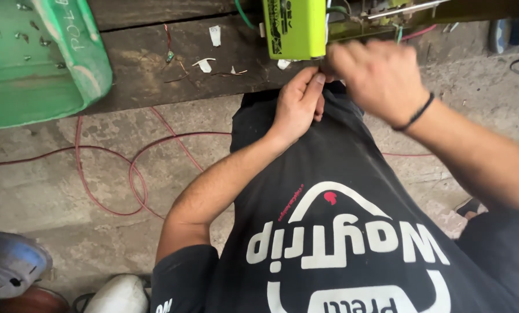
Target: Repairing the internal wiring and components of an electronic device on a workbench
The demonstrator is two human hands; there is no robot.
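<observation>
My left hand (297,104) reaches up in front of my black T-shirt (329,191), its fingers pressed together at the edge of a dark wooden bench (149,64). My right hand (375,72), blurred and with a black band on the wrist, curls over the same spot, touching the left fingertips. Whatever lies between the fingers is hidden. Just above both hands sits a lime-green boxy device (294,26) with thin wires (407,32) running off to its right.
A green plastic tub (36,58) rests on the bench at left. Paper scraps and wire bits (204,64) litter the wood. Red cable (135,168) loops over the concrete floor. A grey rounded object (10,264) and a white shoe (117,295) sit at bottom left.
</observation>
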